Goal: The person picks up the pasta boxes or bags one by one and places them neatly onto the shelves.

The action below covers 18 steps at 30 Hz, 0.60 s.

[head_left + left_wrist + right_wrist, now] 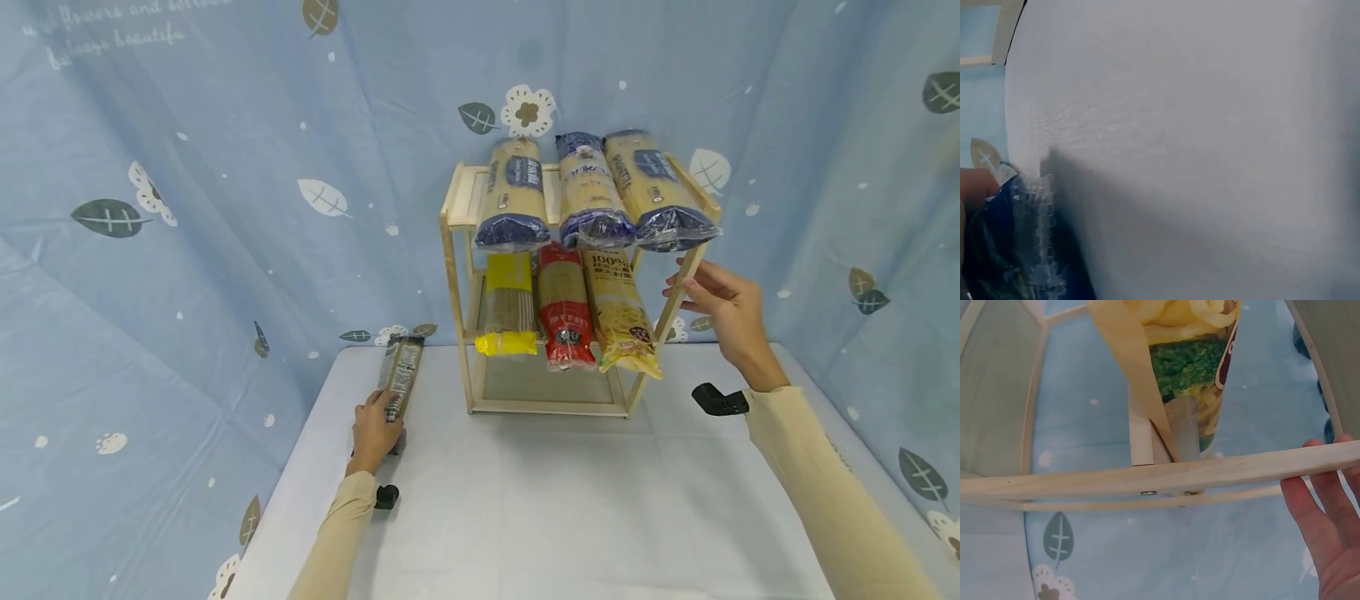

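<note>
My left hand (pixel 377 431) grips a long dark noodle packet (pixel 402 367) with a printed label, low at the left of the table. In the left wrist view its crimped, clear-edged end (pixel 1041 250) shows beside a bit of the hand (pixel 975 187). At the right side of a small wooden shelf rack (pixel 551 407), my right hand (pixel 731 308) holds the front post, thumb in front and fingers behind. In the right wrist view the fingers (pixel 1313 515) are on that wooden post (pixel 1235 472).
Three spaghetti packs with blue ends (pixel 592 187) lie on the rack's top shelf. Below them lie a yellow-ended pack (pixel 512 300), a red pack (pixel 566 312) and a cream-yellow pasta pack (pixel 621 308), ends jutting forward. A blue patterned curtain (pixel 225 275) surrounds the white table (pixel 525 517).
</note>
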Tool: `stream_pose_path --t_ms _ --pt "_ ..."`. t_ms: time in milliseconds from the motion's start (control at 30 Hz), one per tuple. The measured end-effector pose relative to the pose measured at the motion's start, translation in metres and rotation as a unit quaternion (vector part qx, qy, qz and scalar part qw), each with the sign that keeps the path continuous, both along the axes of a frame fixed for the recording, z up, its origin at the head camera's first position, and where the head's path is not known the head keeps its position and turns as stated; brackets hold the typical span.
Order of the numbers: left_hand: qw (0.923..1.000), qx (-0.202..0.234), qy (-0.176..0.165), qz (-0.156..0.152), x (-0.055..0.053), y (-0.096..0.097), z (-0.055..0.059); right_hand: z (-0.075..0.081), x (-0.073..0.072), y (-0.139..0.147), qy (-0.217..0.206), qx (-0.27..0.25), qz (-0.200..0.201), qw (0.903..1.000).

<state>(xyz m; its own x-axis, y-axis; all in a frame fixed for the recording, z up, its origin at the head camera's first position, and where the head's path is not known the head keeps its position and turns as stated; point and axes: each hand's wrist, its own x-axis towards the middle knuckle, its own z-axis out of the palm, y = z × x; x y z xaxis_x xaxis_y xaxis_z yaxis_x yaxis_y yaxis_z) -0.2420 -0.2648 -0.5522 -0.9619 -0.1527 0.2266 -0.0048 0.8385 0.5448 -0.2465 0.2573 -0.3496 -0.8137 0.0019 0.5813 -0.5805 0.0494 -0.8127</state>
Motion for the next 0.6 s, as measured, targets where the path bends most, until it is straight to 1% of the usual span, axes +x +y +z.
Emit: stream_pose_path --t_ms 133,300,433,600 --pt "0.9989 0.028 0.037 0.004 0.002 0.001 0.0 -0.001 -0.001 -0.001 0.001 -0.004 0.001 1.0" --pt "0.9935 0.073 0.087 0.001 0.01 0.0 -0.002 0.0 0.0 -0.002 -0.005 -0.003 0.002 1.0" --pt "0.9897 0.089 0.112 -0.005 0.021 -0.003 -0.003 0.002 0.003 -0.003 -0.007 0.005 -0.002 1.0" --pt "0.988 0.101 0.116 -0.011 0.041 -0.005 -0.001 0.004 0.006 -0.005 -0.001 -0.002 0.007 1.0"
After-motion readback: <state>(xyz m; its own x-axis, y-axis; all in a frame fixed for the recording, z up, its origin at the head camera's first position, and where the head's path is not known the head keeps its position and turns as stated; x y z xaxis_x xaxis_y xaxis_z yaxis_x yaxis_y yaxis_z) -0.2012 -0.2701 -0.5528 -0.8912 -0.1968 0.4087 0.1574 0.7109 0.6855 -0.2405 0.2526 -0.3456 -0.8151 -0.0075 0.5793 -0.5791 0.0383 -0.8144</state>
